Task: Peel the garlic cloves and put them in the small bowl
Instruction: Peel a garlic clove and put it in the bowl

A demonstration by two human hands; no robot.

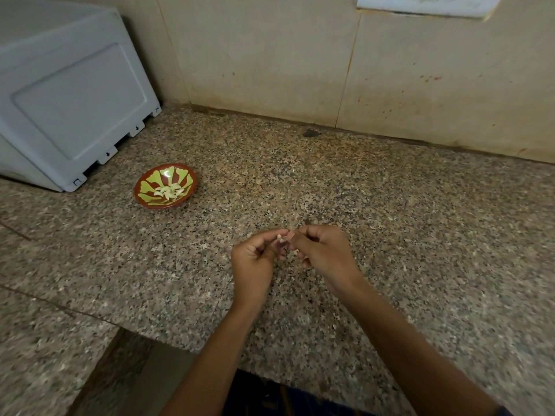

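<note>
Both hands meet above the speckled counter (390, 220). The left hand (255, 259) and the right hand (322, 253) have their fingers (300, 235) curled, and together they pinch one small garlic clove (282, 240) between the fingertips (it is partly hidden, so I cannot tell how much skin is on it). The small bowl (144, 195), red with green pattern, stands on the counter well apart from the fingers, to their left and farther away. Peeled cloves (168, 192) lie inside it. Beyond the bowl is a white appliance (69, 94).
</note>
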